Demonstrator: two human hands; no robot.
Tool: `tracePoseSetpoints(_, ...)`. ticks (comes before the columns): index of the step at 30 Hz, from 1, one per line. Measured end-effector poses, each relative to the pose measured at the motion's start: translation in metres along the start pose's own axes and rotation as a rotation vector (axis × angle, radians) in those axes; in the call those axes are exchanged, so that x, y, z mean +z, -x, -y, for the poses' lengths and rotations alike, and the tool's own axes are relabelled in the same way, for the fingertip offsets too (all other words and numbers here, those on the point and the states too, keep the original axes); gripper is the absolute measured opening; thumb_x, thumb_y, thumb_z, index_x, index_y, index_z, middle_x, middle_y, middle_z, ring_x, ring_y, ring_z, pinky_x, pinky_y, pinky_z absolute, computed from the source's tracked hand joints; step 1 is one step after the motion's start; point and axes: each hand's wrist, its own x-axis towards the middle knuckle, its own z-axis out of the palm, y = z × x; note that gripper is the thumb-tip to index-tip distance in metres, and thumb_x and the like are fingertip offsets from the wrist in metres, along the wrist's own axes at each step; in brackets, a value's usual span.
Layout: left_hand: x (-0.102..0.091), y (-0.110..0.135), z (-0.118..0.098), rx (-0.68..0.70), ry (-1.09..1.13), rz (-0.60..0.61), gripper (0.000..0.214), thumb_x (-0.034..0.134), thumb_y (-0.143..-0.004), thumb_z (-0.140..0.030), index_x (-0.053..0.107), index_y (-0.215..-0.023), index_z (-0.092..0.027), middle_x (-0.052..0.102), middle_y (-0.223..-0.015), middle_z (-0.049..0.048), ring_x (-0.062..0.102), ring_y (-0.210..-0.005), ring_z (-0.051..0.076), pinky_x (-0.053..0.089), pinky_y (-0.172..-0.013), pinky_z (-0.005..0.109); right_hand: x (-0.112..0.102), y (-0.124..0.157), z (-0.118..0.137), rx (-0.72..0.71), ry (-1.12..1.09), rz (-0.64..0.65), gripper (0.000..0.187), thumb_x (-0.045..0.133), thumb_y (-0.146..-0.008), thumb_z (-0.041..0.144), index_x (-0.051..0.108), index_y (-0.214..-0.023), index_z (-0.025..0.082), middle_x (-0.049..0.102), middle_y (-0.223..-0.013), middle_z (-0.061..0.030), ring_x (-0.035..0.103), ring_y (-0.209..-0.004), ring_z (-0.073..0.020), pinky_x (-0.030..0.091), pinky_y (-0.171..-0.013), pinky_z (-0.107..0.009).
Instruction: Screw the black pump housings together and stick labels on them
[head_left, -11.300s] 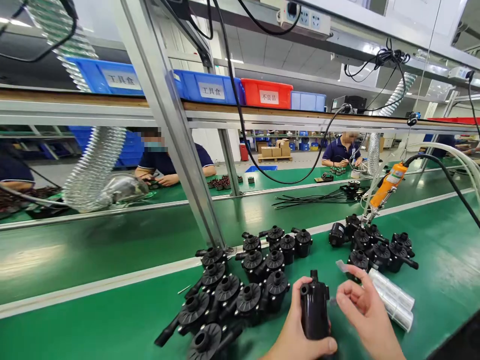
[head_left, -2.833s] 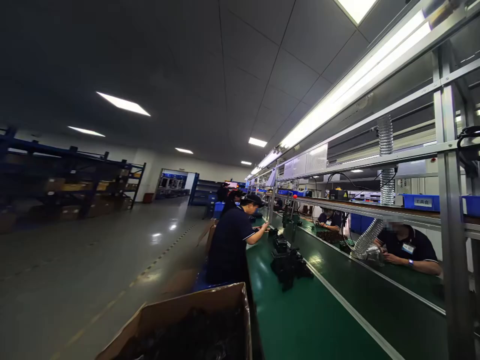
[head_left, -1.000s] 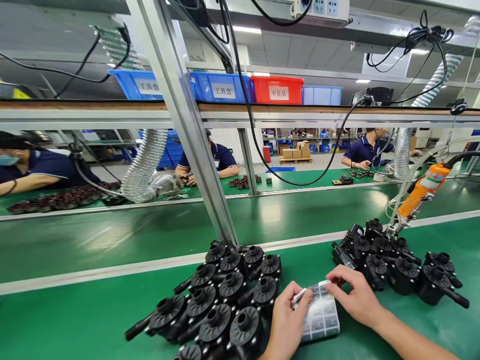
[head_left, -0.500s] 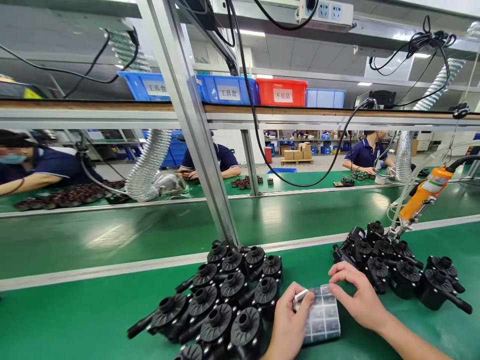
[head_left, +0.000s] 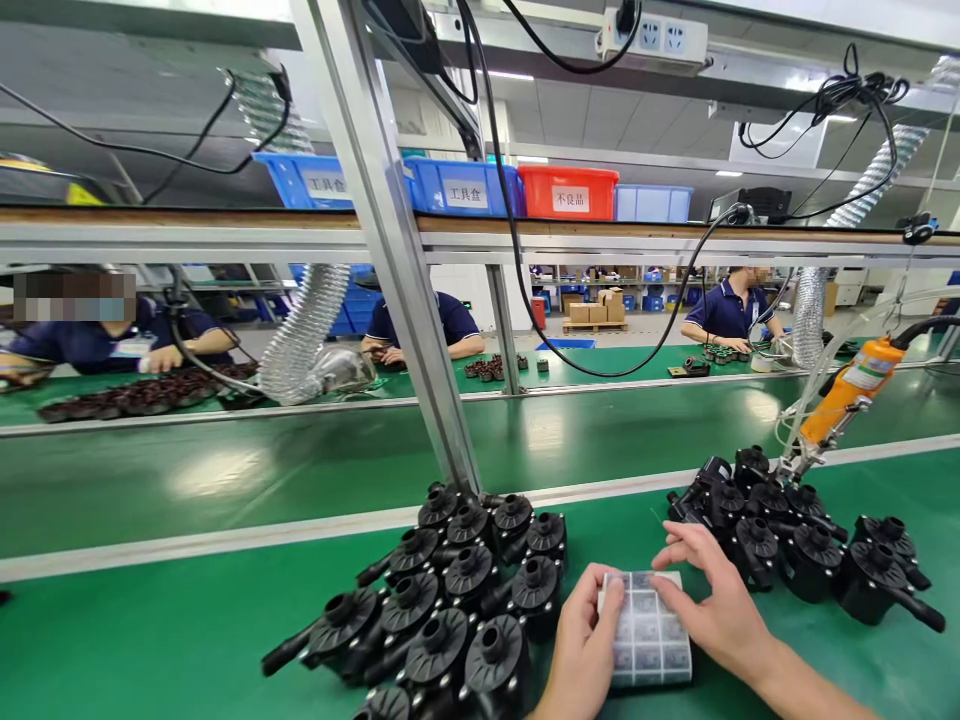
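Observation:
My left hand (head_left: 585, 645) grips the left edge of a sheet of labels (head_left: 651, 635), its thumb lying on top. The sheet is pale and divided into rows of small grey rectangles, and its lower end looks curved. Over the sheet's upper right corner is my right hand (head_left: 712, 590), fingers apart, the thumb touching or just above the corner. A thin, faint sliver (head_left: 657, 516) shows by its index fingertip, too small to make out. Black pumps (head_left: 469, 572) with round ribbed covers and spouts stand in a group left of my hands.
More black pumps (head_left: 814, 555) stand at the right, below a hanging orange power screwdriver (head_left: 851, 390). A metal post (head_left: 405, 250) rises behind the left group. Blue bins (head_left: 465, 190) and a red bin (head_left: 568, 190) sit on the shelf. Several co-workers sit across the green bench (head_left: 187, 620).
The white curled piece under my left thumb no longer shows, and more of the sheet's top is visible. My right hand stays near the corner. A co-worker at far left has turned.

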Motion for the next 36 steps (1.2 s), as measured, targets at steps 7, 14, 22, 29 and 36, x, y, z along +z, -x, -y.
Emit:
tracePoseSetpoints(7,-0.004,-0.003,0.009,0.009,-0.104,-0.083,0.063,0.067,-0.088,-0.080,0.050,-0.072,-0.021,0.042,-0.066,-0.0053,0.036,-0.063,0.013,0.032,-0.056,0.022,0.004,0.009,0.000,-0.090,-0.064,-0.016,0.048,0.060,-0.103,0.014,0.049,-0.145,0.034,0.074,-0.095,-0.0013,0.067,-0.106,-0.0259,0.049,-0.107,-0.049)
tracePoseSetpoints(14,-0.005,-0.006,0.021,0.007,-0.205,-0.030,0.065,0.063,-0.090,-0.080,0.046,-0.070,-0.021,0.038,-0.067,-0.0053,0.033,-0.064,0.014,0.029,-0.057,0.024,0.010,0.010,0.011,0.162,-0.269,-0.076,0.066,0.065,-0.102,0.022,0.033,-0.157,0.038,0.064,-0.140,-0.0092,0.065,-0.126,-0.0255,0.059,-0.106,-0.045)
tracePoseSetpoints(22,0.008,0.003,0.002,0.061,-0.244,0.194,0.039,0.071,-0.094,-0.055,0.058,-0.088,-0.019,0.056,-0.080,-0.0016,0.048,-0.074,0.016,0.039,-0.068,0.026,0.021,0.012,0.019,0.196,-0.370,-0.029,0.064,0.057,-0.104,0.021,0.033,-0.159,0.043,0.044,-0.158,-0.0116,0.059,-0.130,-0.0271,0.066,-0.089,-0.038)
tracePoseSetpoints(29,0.007,0.003,0.001,0.054,-0.212,0.127,0.032,0.072,-0.095,-0.045,0.055,-0.085,-0.020,0.059,-0.080,-0.0014,0.052,-0.077,0.018,0.042,-0.072,0.027,0.017,0.006,0.014,0.236,-0.310,-0.056,0.070,0.063,-0.100,0.023,0.032,-0.160,0.041,0.036,-0.162,-0.0104,0.050,-0.140,-0.0296,0.064,-0.097,-0.042)
tracePoseSetpoints(36,0.009,0.004,0.003,0.071,-0.193,0.134,0.029,0.072,-0.094,-0.043,0.056,-0.087,-0.020,0.060,-0.081,-0.0012,0.052,-0.076,0.018,0.041,-0.070,0.027,0.019,0.003,0.016,0.267,-0.277,-0.096,0.067,0.064,-0.099,0.026,0.035,-0.158,0.041,0.037,-0.161,-0.0096,0.050,-0.140,-0.0294,0.065,-0.095,-0.040)
